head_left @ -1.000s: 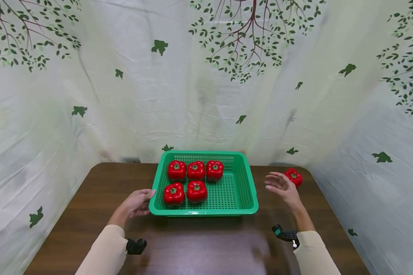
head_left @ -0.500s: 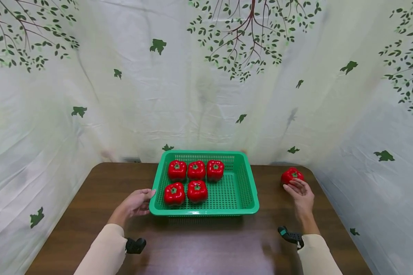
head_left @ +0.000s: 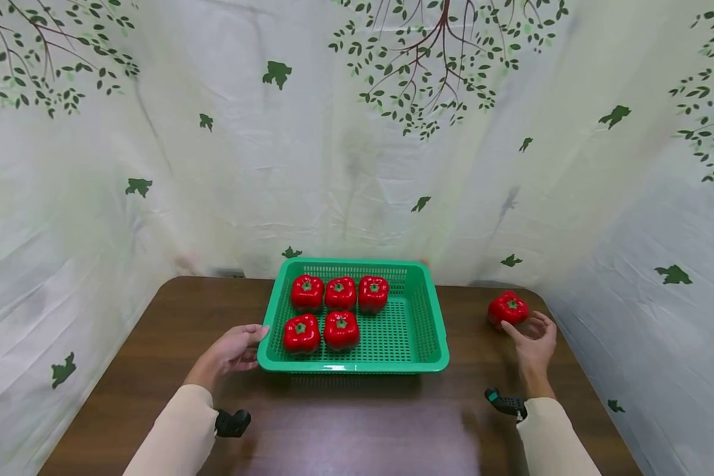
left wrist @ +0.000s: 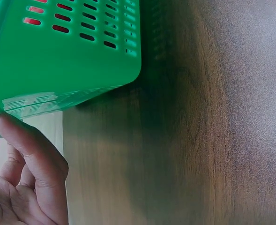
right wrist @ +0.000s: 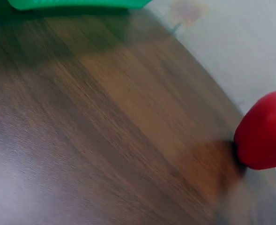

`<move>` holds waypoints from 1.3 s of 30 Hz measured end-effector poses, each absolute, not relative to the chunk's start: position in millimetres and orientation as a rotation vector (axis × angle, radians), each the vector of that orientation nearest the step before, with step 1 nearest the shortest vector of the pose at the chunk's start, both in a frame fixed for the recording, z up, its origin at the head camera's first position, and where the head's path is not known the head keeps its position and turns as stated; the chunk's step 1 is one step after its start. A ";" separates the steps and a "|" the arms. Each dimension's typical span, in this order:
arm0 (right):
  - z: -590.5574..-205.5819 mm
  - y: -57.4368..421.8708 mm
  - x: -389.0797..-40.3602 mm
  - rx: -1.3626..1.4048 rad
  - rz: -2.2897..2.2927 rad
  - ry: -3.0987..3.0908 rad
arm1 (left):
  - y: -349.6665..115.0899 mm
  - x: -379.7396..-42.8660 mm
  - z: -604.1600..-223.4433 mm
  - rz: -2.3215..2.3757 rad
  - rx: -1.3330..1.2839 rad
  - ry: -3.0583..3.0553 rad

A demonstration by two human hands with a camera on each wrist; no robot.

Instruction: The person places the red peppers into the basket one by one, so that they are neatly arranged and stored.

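Observation:
A green plastic basket (head_left: 357, 367) stands on the table with several glossy red bell peppers inside, in its left and middle part. My left hand (head_left: 236, 348) pinches the basket's left rim between thumb and forefinger; the left wrist view shows these fingers (left wrist: 30, 145) at the edge of the perforated wall. One more red bell pepper (head_left: 508, 309) sits on the table near its far right corner. Around its front right side is my right hand (head_left: 535, 337), thumb at the front and fingers loosely bent at the right. In the right wrist view only the bell pepper (right wrist: 264, 133) shows, the hand hidden.
The brown wooden table (head_left: 345, 423) has rounded far corners. Close behind it and along both sides hangs a pale curtain (head_left: 357, 165) printed with leaves and branches. Black camera mounts are on both wrists, such as the right wrist mount (head_left: 506, 403).
My right hand has moved rightward to the lone bell pepper, first over its front, then round to its right side. My left hand keeps its hold on the basket rim.

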State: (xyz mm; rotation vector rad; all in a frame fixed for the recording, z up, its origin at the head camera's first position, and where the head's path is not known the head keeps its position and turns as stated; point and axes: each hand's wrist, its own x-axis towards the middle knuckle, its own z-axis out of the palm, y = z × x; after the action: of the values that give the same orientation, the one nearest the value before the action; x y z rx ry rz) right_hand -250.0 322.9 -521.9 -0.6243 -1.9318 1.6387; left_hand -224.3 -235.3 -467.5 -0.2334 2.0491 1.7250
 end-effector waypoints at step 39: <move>-514.7 328.0 -282.0 -0.632 1.546 -2.413 | -233.9 -225.4 -467.8 1.718 -0.260 2.037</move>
State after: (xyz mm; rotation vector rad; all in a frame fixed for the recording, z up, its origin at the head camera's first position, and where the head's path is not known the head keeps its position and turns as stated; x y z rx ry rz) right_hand -282.0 328.0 -514.7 -0.6319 -2.4125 1.5465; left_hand -225.4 -233.9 -467.8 -0.2596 2.0366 1.7177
